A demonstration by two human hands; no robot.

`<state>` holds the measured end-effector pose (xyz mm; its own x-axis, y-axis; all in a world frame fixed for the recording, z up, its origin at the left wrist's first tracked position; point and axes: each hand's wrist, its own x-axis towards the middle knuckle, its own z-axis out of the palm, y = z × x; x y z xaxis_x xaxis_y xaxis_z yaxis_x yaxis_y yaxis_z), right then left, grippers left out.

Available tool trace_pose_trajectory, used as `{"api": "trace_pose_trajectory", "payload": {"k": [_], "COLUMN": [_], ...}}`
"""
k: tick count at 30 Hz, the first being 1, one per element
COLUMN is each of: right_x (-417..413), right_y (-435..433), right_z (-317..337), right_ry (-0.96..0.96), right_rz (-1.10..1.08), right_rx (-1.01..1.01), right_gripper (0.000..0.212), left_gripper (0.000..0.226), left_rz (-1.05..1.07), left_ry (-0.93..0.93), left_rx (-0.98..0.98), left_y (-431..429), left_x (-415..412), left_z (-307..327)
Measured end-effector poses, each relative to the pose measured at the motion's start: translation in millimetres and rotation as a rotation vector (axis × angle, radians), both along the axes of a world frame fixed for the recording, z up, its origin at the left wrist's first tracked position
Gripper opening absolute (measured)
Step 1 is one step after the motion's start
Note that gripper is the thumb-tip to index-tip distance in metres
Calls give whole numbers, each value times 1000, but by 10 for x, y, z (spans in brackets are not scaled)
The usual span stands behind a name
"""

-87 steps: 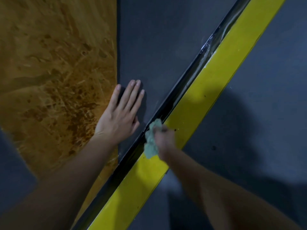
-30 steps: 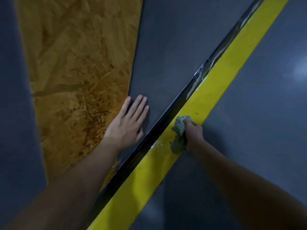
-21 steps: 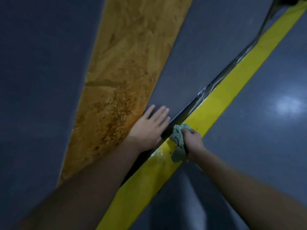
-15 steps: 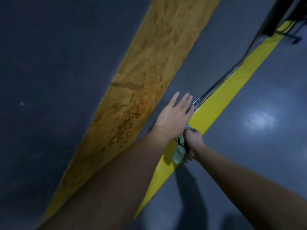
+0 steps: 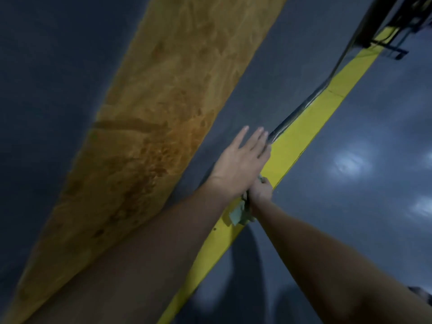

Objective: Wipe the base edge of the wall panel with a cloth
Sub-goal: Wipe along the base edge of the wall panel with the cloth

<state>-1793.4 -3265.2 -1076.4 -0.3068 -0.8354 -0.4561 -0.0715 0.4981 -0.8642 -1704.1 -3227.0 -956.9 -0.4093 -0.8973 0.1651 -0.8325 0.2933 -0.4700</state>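
Two bare forearms reach in from the near edge toward a yellow stripe (image 5: 301,134) that runs along the floor (image 5: 350,218) where it meets the wall. The right hand (image 5: 260,190) sits on the stripe, its fingers curled closed around a pale green cloth (image 5: 237,213); a crumpled end of the cloth hangs out on the near side of that hand, lying over the stripe. The left hand (image 5: 240,162) overlaps the right hand on the wall side, palm flat and fingers straight and held together, gripping nothing, spread on the dark grey wall panel (image 5: 264,73) just above its base edge (image 5: 294,115). That dark, glossy edge runs beside the stripe on the wall side and shows beyond the left fingertips. Farther from the stripe, a rough orange-brown chipboard panel (image 5: 163,113) covers the wall. At the stripe's far end stands a dark metal frame (image 5: 383,24), blurred. Pale light patches reflect off the floor.
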Motion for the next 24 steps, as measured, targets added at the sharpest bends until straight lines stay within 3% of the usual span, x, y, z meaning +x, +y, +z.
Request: {"api": "trace_pose_trajectory", "payload": {"k": [2,4,8,12,16,20,24], "right_x": [-208,-296,-445,-376,-438,-455,-637], "right_y": [-212,-329,-598,-821,-809,-615,-731], "right_z": [-409,-492,-367,-186,-131,-298,-468], "right_ry": [-4,-71,-138,-357,-447,-568,-583], "right_rz": [-33,-34,-27,-49,-4,-42,-56], "right_rx": [44,63,91,188,274,450,532], "right_gripper": [60,65,33,35,24,30,36], "left_gripper": [58,61,68,70,73,78,70], "left_rz": [3,16,-11,164,171,110,96], "left_ry": [70,-24,-247,-383,-333,-581,-610], "left_rx": [-58,-76,40,211,23,23,-82], "left_y": [-38,-69,-322,-641,-1038,-1171,-1181], "left_x": [86,114,104,-221,-200,-47,-3], "left_z": [5,-25,101,284,320,310,194]}}
